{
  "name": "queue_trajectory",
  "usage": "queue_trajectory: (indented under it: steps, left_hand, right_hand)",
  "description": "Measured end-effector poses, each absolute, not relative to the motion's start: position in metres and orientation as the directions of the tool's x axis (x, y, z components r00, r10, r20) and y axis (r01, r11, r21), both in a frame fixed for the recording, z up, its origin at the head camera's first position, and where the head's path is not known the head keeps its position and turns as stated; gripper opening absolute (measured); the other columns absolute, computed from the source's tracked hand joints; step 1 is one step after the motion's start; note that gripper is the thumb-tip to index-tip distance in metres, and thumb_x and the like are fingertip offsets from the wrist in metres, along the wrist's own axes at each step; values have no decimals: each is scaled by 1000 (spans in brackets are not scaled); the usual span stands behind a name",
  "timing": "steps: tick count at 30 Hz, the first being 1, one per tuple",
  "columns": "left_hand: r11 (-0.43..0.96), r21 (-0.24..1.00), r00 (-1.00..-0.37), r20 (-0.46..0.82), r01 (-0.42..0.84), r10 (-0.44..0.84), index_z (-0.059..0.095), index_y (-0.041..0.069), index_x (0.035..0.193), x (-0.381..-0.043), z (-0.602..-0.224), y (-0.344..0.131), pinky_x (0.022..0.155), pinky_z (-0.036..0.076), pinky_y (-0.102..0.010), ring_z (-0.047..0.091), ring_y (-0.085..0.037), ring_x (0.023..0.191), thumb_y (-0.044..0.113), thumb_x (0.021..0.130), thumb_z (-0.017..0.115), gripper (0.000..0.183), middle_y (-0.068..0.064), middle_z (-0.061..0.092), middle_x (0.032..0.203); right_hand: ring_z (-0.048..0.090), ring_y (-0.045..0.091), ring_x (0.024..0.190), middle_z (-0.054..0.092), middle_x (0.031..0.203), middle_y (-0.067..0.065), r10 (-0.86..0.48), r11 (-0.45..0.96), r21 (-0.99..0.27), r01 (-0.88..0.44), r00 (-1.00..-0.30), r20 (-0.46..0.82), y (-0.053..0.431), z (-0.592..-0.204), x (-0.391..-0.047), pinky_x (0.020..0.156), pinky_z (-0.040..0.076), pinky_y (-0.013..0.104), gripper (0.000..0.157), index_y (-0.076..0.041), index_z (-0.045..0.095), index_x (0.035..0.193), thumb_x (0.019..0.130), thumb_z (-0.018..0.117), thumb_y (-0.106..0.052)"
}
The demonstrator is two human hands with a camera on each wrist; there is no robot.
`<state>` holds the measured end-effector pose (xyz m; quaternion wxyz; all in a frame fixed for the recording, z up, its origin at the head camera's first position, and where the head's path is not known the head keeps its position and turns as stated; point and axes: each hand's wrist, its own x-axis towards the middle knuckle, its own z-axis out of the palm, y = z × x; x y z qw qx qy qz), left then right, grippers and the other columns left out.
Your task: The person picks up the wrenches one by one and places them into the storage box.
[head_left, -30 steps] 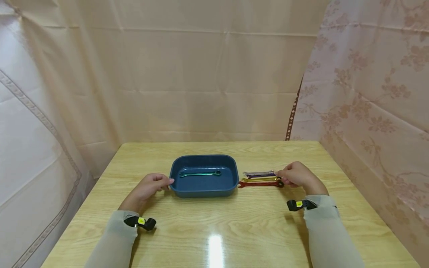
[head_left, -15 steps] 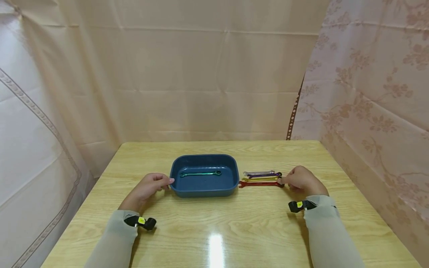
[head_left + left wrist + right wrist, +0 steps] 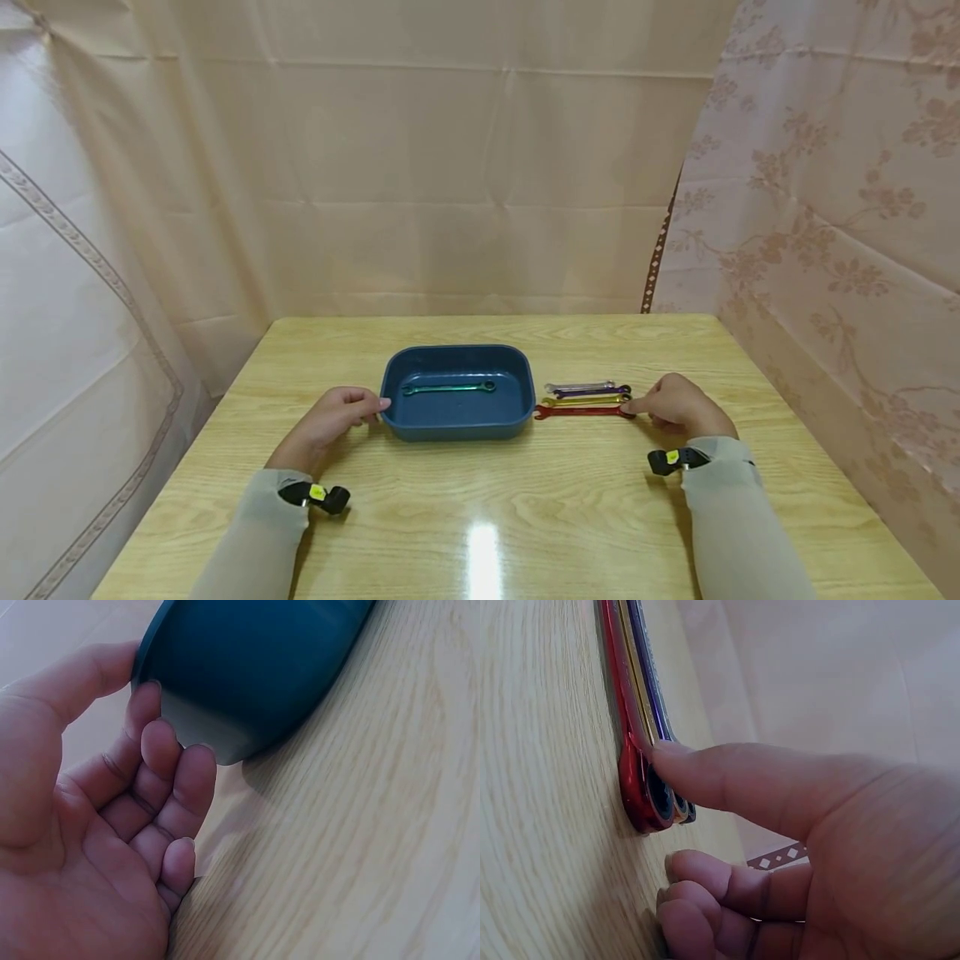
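At the ring end of the red wrench (image 3: 581, 412), the right hand (image 3: 678, 402) rested its thumb, visible lower fingers curled apart from it. Thumb contact alone risked swivelling it and dragging the close-set gold wrench (image 3: 583, 402). The left hand (image 3: 339, 413) pinched the rim of the blue bin (image 3: 457, 433); a rightward push could have struck the adjacent wrench tip.

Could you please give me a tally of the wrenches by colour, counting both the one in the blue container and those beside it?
Green wrench: 1
Silver wrench: 1
Purple wrench: 1
Gold wrench: 1
Red wrench: 1
Total: 5
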<state>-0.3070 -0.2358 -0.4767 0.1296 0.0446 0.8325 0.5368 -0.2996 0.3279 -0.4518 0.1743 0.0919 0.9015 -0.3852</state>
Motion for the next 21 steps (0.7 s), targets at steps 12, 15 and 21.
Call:
queue_trajectory:
  steps: [12,15,21]
  left_hand:
    - [422,904,-961,-179,-75,212,74,9,91,-309,-478,-234,89,44,-35,60,-25,99,47,94,74,38,-7,71,96]
    - [428,900,-961,-186,-83,204,73,9,90,-309,-477,-234,89,44,-35,59,-24,101,49,94,74,40,-5,71,96]
    - [426,900,-961,-191,-91,198,75,9,94,-309,-476,-234,88,45,-35,59,-24,102,48,95,73,40,-4,71,96]
  right_hand:
    - [31,11,45,36,51,-6,67,725,-615,309,-921,-383,324,-457,-305,46,32,29,44,-14,61,63,79,89,-44]
    - [29,11,45,34,50,-6,63,730,-614,299,-925,-376,323,-457,-305,46,31,28,48,-16,55,59,79,89,-44]
    - [30,13,47,35,51,-5,43,726,-629,277,-932,-361,323,-455,-303,47,27,29,48,-12,58,58,76,91,-42]
